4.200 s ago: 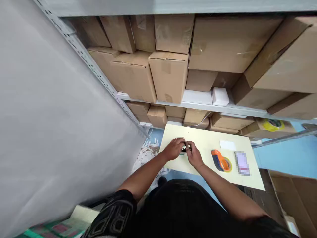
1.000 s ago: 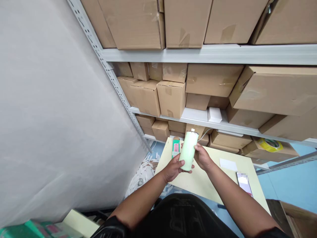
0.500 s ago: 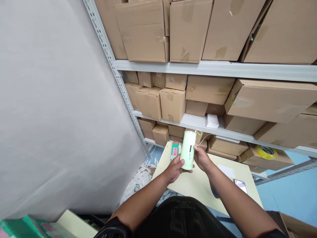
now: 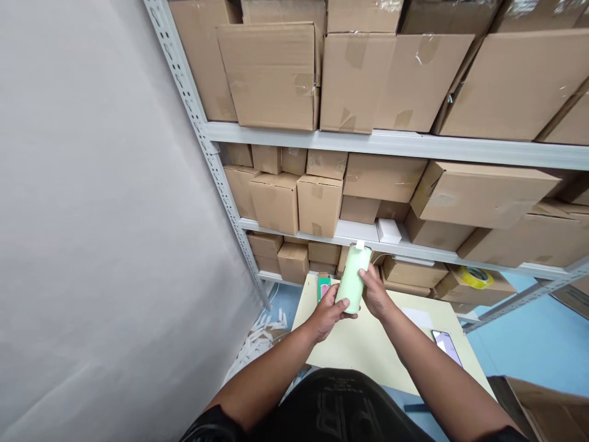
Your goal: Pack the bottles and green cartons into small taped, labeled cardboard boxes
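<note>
A pale green bottle-shaped cylinder [image 4: 354, 279] is held up over the table, tilted slightly to the right at its top. Its plain side faces me, and a small whitish tab shows at the upper end. My left hand [image 4: 329, 312] grips the lower end, thumb across the front. On the right side, my right hand [image 4: 375, 291] wraps around the upper half with the thumb pressed on it. Just behind my left hand, a small green and pink box [image 4: 323, 287] stands on the cream table [image 4: 368, 347].
Metal shelves [image 4: 391, 142] full of cardboard boxes [image 4: 276, 80] rise behind the table. A phone [image 4: 446, 347] and white paper [image 4: 416, 317] lie on the table's right. Yellow tape [image 4: 476, 277] rests on a lower box. White strips [image 4: 262, 337] litter the floor by the wall [image 4: 92, 215].
The cylinder has been turned in my hands, so its dark mark and lettering no longer face me. The cord loop at its top is out of sight. My view has shifted slightly.
</note>
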{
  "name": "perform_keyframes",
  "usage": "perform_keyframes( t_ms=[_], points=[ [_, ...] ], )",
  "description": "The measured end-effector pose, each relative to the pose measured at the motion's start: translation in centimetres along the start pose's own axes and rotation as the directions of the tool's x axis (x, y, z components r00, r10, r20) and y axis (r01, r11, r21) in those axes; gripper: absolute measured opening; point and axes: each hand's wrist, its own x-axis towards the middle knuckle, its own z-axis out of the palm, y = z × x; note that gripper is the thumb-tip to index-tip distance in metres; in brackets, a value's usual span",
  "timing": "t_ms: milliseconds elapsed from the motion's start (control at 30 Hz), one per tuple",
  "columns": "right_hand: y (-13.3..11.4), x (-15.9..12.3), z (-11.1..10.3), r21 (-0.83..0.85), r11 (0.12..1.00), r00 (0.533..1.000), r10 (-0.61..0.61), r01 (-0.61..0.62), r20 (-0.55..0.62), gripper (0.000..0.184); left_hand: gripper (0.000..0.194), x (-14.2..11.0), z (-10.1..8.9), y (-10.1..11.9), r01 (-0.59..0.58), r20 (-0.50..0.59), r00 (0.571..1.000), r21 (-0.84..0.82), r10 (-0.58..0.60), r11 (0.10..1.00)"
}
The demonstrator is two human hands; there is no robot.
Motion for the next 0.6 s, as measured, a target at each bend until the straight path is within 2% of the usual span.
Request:
perform_keyframes(
  t_ms=[133, 233, 267, 333, 433, 533, 600],
  points=[
    [-0.7, 0.1, 0.8, 0.082, 0.989, 0.990, 0.113, -0.119, 0.079, 0.049, 0.063, -0.2, -1.3, 0.9, 0.103, 0.131, 0.987, -0.110, -0.088, 0.989],
    [-0.5, 0.5, 1.3, 0.098, 0.991, 0.996, 0.090, -0.087, -0.026, 0.038, 0.072, 0.2, -2.0, 1.2, 0.224, 0.236, 0.955, -0.163, -0.183, 0.961],
    [-0.3, 0.6, 1.4, 0.096, 0.993, 0.994, 0.072, -0.064, -0.082, 0.037, 0.073, 0.3, -2.2, 1.3, 0.234, 0.236, 0.953, -0.170, -0.191, 0.957],
    [0.1, 0.7, 1.7, 0.071, 0.997, 0.985, 0.029, -0.017, -0.173, 0.040, 0.068, 0.6, -2.6, 1.5, 0.170, 0.156, 0.977, -0.168, -0.144, 0.971],
    [0.4, 0.7, 2.4, -0.008, 0.999, 0.975, -0.040, 0.040, -0.220, 0.053, 0.064, 0.8, -3.1, 2.0, 0.062, 0.017, 0.998, -0.098, -0.060, 0.993],
    [0.0, 0.4, 2.9, -0.044, 0.997, 0.978, -0.071, 0.063, -0.194, 0.053, 0.069, 0.5, -3.5, 2.3, 0.101, 0.041, 0.994, -0.076, -0.098, 0.992],
    [-0.3, 0.4, 3.0, -0.020, 0.999, 0.986, -0.040, 0.037, -0.164, 0.051, 0.069, 0.4, -3.6, 2.3, 0.135, 0.081, 0.989, -0.110, -0.127, 0.985]
  ],
)
